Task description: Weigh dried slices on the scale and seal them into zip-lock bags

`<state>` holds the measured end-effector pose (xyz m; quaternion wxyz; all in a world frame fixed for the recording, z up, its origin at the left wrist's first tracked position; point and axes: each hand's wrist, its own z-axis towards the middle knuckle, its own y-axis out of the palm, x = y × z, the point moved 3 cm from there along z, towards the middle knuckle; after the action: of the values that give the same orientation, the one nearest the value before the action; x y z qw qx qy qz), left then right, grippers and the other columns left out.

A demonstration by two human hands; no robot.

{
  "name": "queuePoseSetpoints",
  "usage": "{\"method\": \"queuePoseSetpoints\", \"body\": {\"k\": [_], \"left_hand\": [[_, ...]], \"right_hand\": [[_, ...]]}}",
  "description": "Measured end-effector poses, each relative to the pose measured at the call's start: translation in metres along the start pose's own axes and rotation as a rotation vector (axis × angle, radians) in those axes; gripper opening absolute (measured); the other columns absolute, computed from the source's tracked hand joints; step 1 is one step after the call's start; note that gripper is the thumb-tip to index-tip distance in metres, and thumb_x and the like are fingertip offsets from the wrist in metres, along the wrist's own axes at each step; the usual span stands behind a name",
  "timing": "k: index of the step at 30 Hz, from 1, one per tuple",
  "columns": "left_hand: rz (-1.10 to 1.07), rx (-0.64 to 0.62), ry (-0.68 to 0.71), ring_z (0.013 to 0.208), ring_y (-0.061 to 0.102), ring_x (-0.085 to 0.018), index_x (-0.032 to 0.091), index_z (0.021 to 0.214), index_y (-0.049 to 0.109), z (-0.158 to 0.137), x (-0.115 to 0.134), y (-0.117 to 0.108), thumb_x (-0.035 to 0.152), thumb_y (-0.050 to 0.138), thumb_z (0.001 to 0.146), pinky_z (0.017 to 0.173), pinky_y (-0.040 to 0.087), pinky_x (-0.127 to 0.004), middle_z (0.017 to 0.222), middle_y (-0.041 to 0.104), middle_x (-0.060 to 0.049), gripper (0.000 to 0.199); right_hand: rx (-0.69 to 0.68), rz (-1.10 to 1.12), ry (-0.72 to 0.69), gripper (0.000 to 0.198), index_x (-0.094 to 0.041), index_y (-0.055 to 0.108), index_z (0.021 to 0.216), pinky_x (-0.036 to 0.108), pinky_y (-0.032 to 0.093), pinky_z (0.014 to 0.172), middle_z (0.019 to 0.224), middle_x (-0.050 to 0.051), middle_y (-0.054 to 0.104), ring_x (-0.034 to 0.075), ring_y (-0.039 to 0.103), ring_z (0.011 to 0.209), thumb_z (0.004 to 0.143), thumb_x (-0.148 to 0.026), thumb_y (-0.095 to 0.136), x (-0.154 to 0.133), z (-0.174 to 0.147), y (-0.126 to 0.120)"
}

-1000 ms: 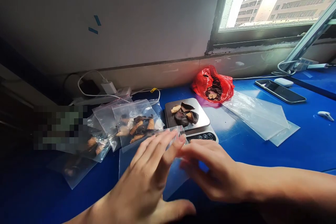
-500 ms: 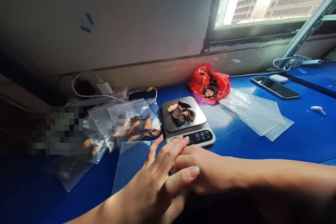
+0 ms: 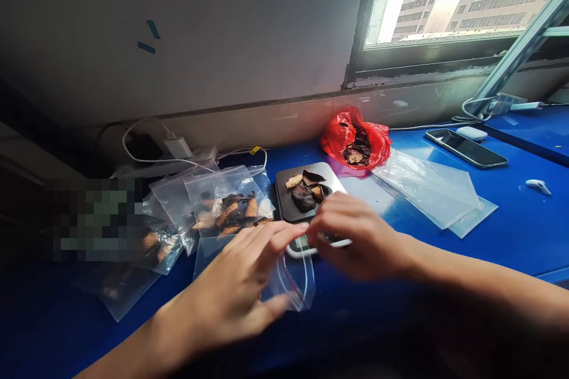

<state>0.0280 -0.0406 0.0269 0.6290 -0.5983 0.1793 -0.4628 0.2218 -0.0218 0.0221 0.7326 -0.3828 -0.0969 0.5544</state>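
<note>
A clear zip bag [image 3: 308, 278] hangs at my left hand [image 3: 242, 284], its mouth spread wide between my fingers and thumb. My right hand [image 3: 362, 237], smeared by motion, is bent over the front of a digital kitchen scale [image 3: 291, 211], close to the left fingertips. Its fingertips are hidden, so I cannot tell whether it holds anything. On the scale's metal plate lie several dried brown peel pieces [image 3: 303, 196], dark outside and tan inside. Most of the scale's display and buttons are covered by my hands.
Filled clear bags [image 3: 235, 207] overlap on the left. Behind the scale stands a red plastic bag [image 3: 331, 142] of dried pieces. Flat clear bags [image 3: 435, 189], a phone [image 3: 466, 147] and a white earbud [image 3: 539, 186] lie right. A charger and cable [image 3: 178, 147] run along the wall.
My hands have come apart from their overlapped position. The zip bag now shows with its mouth spread at my left hand. My right hand has lifted toward the scale plate.
</note>
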Motion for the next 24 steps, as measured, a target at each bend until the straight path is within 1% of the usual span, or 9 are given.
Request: {"method": "queuePoseSetpoints", "body": {"k": [2, 5, 9, 12, 15, 18, 19, 21, 24], "left_hand": [[0.038, 0.018, -0.019, 0.118, 0.056, -0.029, 0.029, 0.143, 0.025, 0.001, -0.003, -0.003, 0.019, 0.065, 0.080, 0.099, 0.048, -0.049, 0.135, 0.054, -0.012, 0.074], [0.057, 0.015, -0.015, 0.119, 0.055, -0.029, 0.029, 0.142, 0.025, 0.001, -0.005, -0.004, 0.018, 0.064, 0.081, 0.100, 0.047, -0.051, 0.136, 0.053, -0.012, 0.073], [0.065, 0.003, -0.009, 0.121, 0.054, -0.029, 0.029, 0.143, 0.025, 0.001, -0.006, -0.004, 0.018, 0.063, 0.082, 0.101, 0.047, -0.051, 0.138, 0.052, -0.012, 0.073], [0.089, 0.000, 0.001, 0.123, 0.053, -0.030, 0.029, 0.143, 0.026, 0.000, -0.007, -0.002, 0.020, 0.064, 0.083, 0.101, 0.046, -0.052, 0.139, 0.051, -0.012, 0.072], [0.067, 0.037, -0.012, 0.122, 0.054, -0.030, 0.030, 0.144, 0.025, -0.001, -0.009, -0.001, 0.021, 0.064, 0.083, 0.100, 0.048, -0.052, 0.137, 0.052, -0.012, 0.073], [0.018, 0.108, -0.063, 0.124, 0.053, -0.031, 0.030, 0.145, 0.019, -0.002, -0.012, 0.001, 0.025, 0.066, 0.083, 0.100, 0.049, -0.052, 0.137, 0.053, -0.012, 0.078], [0.003, 0.131, -0.077, 0.124, 0.054, -0.031, 0.030, 0.146, 0.017, -0.002, -0.013, 0.003, 0.027, 0.067, 0.083, 0.100, 0.049, -0.052, 0.138, 0.052, -0.013, 0.080], [-0.020, 0.165, -0.081, 0.122, 0.056, -0.031, 0.030, 0.147, 0.013, -0.001, -0.014, 0.005, 0.030, 0.069, 0.083, 0.099, 0.050, -0.053, 0.138, 0.052, -0.015, 0.085], [-0.033, 0.178, -0.072, 0.120, 0.058, -0.032, 0.031, 0.147, 0.013, 0.000, -0.015, 0.008, 0.033, 0.071, 0.082, 0.096, 0.052, -0.053, 0.136, 0.053, -0.016, 0.088]], "right_hand": [[0.135, -0.182, 0.190, 0.006, -0.020, 0.053, 0.083, 0.031, 0.041, 0.066, 0.074, 0.004, 0.061, 0.017, 0.052, 0.070, 0.086, -0.021, 0.057, 0.022, -0.003, -0.006], [0.161, -0.290, 0.350, 0.012, -0.021, 0.047, 0.091, 0.036, 0.043, 0.071, 0.086, 0.008, 0.061, 0.022, 0.053, 0.082, 0.084, -0.022, 0.057, 0.044, -0.008, -0.003], [0.152, -0.243, 0.449, 0.019, -0.022, 0.041, 0.089, 0.036, 0.044, 0.072, 0.086, 0.006, 0.058, 0.022, 0.052, 0.082, 0.076, -0.012, 0.052, 0.052, -0.011, 0.009], [0.166, -0.252, 0.463, 0.023, -0.023, 0.040, 0.087, 0.035, 0.044, 0.072, 0.085, 0.005, 0.058, 0.021, 0.052, 0.081, 0.073, -0.010, 0.052, 0.049, -0.010, 0.006], [0.228, -0.319, 0.442, 0.024, -0.024, 0.040, 0.086, 0.035, 0.043, 0.069, 0.082, 0.004, 0.057, 0.021, 0.052, 0.079, 0.072, -0.009, 0.054, 0.038, -0.009, -0.008], [0.263, -0.300, 0.339, 0.026, -0.023, 0.042, 0.086, 0.031, 0.043, 0.064, 0.079, 0.002, 0.056, 0.018, 0.051, 0.074, 0.071, -0.006, 0.054, 0.015, -0.008, -0.017], [0.235, -0.246, 0.292, 0.026, -0.023, 0.043, 0.087, 0.029, 0.043, 0.063, 0.078, 0.002, 0.056, 0.017, 0.051, 0.073, 0.072, -0.005, 0.054, 0.005, -0.008, -0.017], [0.106, -0.120, 0.183, 0.023, -0.022, 0.045, 0.088, 0.026, 0.044, 0.063, 0.078, 0.001, 0.057, 0.015, 0.052, 0.072, 0.077, -0.003, 0.053, -0.013, -0.007, -0.010], [-0.069, 0.032, 0.038, 0.011, -0.020, 0.048, 0.089, 0.026, 0.047, 0.068, 0.083, 0.003, 0.061, 0.014, 0.055, 0.077, 0.088, -0.010, 0.055, -0.025, -0.005, 0.001]]}}
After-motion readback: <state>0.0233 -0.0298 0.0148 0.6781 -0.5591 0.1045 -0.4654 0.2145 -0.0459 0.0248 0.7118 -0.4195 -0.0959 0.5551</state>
